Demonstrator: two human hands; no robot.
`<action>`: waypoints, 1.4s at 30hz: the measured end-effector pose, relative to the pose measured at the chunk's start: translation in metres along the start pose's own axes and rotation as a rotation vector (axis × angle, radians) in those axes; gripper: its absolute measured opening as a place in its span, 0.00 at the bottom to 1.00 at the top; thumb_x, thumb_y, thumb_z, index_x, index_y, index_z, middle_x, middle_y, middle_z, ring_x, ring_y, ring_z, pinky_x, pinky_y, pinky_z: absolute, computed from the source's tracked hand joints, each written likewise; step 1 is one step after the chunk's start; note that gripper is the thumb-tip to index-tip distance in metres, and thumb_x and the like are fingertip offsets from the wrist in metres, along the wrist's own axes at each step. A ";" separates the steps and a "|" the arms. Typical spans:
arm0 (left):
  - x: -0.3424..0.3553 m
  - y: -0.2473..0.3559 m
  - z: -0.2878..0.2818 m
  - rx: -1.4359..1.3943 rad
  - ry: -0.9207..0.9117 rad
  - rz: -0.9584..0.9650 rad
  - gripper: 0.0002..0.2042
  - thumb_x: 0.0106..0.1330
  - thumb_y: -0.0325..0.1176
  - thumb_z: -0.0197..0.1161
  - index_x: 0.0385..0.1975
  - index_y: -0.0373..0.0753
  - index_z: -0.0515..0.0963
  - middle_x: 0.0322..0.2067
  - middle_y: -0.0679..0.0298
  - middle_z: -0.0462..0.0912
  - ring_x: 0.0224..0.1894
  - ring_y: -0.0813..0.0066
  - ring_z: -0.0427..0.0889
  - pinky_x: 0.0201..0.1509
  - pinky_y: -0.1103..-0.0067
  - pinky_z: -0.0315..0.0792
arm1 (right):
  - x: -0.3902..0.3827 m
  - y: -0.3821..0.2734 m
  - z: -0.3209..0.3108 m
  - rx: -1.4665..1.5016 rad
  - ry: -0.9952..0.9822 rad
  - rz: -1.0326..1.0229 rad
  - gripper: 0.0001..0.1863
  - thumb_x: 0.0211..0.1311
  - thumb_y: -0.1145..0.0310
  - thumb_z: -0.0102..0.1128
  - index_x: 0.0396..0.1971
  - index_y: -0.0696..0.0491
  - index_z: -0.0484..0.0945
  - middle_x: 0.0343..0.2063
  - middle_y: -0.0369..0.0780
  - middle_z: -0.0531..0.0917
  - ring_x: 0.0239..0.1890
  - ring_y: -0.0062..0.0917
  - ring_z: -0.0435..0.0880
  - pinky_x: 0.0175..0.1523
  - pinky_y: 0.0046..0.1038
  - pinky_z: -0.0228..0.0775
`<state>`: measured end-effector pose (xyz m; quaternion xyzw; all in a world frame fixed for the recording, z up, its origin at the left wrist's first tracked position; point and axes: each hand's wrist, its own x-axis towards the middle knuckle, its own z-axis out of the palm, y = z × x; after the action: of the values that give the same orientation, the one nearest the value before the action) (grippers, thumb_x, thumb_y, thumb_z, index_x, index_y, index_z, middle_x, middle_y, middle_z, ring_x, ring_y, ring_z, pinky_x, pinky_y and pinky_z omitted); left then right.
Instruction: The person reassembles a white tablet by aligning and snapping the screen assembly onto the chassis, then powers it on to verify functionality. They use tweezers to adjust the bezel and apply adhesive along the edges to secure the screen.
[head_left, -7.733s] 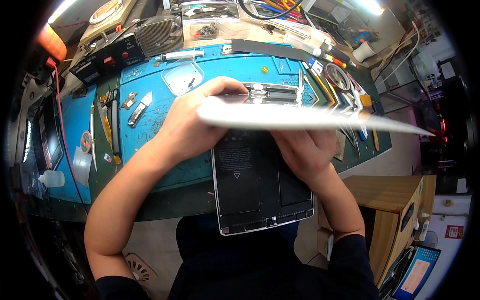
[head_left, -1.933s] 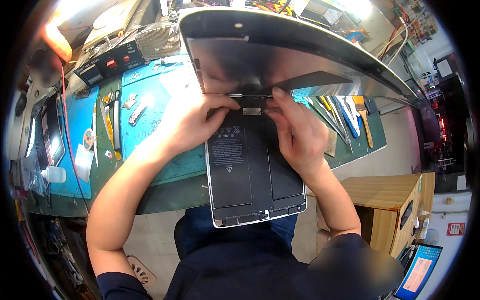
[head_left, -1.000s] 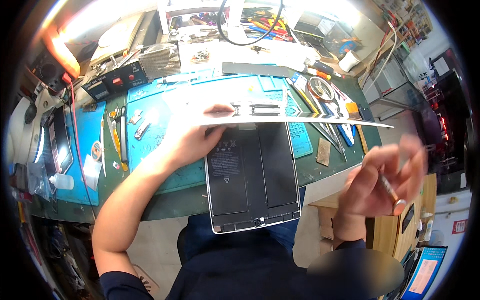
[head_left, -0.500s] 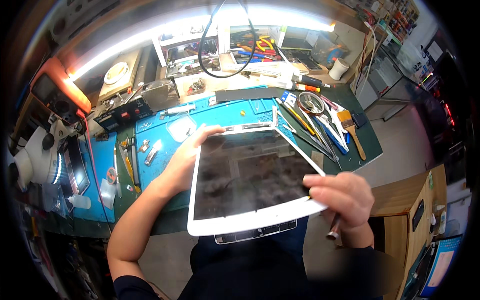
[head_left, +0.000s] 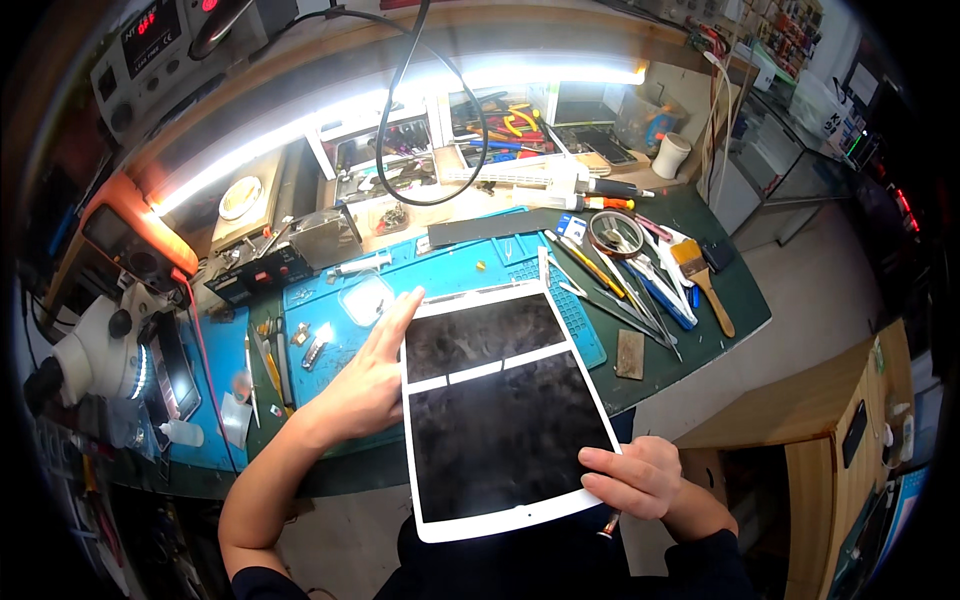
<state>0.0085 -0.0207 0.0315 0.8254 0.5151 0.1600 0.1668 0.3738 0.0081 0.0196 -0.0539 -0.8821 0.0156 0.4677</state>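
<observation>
A white-bordered tablet (head_left: 500,415) lies screen up between my hands, over the front edge of the bench, its dark glass smudged and reflecting the strip light. My left hand (head_left: 370,365) grips its upper left edge, fingers along the side. My right hand (head_left: 640,475) pinches its lower right corner, fingers on the white border. A small screwdriver (head_left: 607,523) pokes out beneath that hand, apparently held in it too. The blue silicone mat (head_left: 450,260) lies beyond the tablet, with small metal parts and a clear plastic box (head_left: 365,300) on it.
An orange multimeter (head_left: 135,230) and a microscope (head_left: 80,355) stand at the left. Tools, a brush (head_left: 705,285) and a tape roll (head_left: 615,232) crowd the mat's right side. A black cable loop (head_left: 430,195) hangs over the back. A wooden cabinet (head_left: 810,390) stands at the right.
The screen panel was raised, showing the black inside; it is now lowered flat over the body. My right hand went out with a screwdriver and returned to the corner. The view has tilted up.
</observation>
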 end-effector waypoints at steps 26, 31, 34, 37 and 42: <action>0.017 -0.010 -0.026 -0.159 0.338 -0.022 0.20 0.61 0.18 0.64 0.54 0.36 0.76 0.52 0.55 0.85 0.55 0.56 0.85 0.58 0.67 0.77 | 0.023 0.013 -0.009 0.235 -0.017 -0.142 0.13 0.76 0.59 0.53 0.45 0.54 0.78 0.42 0.44 0.88 0.22 0.24 0.75 0.22 0.26 0.59; 0.040 -0.017 -0.017 -0.262 0.209 -0.133 0.27 0.67 0.17 0.57 0.67 0.36 0.67 0.53 0.55 0.85 0.56 0.55 0.84 0.61 0.66 0.75 | 0.023 0.016 -0.007 0.250 0.000 -0.140 0.13 0.76 0.59 0.54 0.44 0.54 0.78 0.41 0.43 0.88 0.22 0.24 0.74 0.22 0.26 0.57; 0.047 -0.019 -0.015 -0.245 0.139 -0.124 0.25 0.69 0.19 0.57 0.67 0.34 0.65 0.49 0.56 0.87 0.51 0.55 0.86 0.57 0.66 0.78 | 0.019 0.019 -0.005 0.265 0.004 -0.140 0.12 0.75 0.60 0.54 0.44 0.53 0.79 0.41 0.42 0.88 0.22 0.24 0.74 0.23 0.26 0.58; 0.052 -0.022 -0.015 -0.200 0.128 -0.070 0.25 0.69 0.20 0.57 0.67 0.32 0.65 0.49 0.56 0.87 0.49 0.54 0.86 0.55 0.66 0.78 | 0.022 0.017 -0.008 0.252 -0.006 -0.130 0.12 0.74 0.60 0.54 0.44 0.52 0.79 0.41 0.41 0.88 0.23 0.24 0.75 0.24 0.27 0.60; 0.057 -0.024 -0.018 -0.083 0.089 0.006 0.28 0.68 0.20 0.58 0.69 0.32 0.62 0.51 0.57 0.87 0.46 0.53 0.86 0.51 0.65 0.78 | 0.022 0.018 -0.011 0.239 -0.031 -0.133 0.11 0.74 0.60 0.54 0.43 0.51 0.79 0.41 0.40 0.89 0.24 0.24 0.76 0.25 0.27 0.61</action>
<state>0.0053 0.0425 0.0417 0.8114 0.5123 0.2183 0.1773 0.3724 0.0283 0.0427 0.0610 -0.8828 0.0906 0.4569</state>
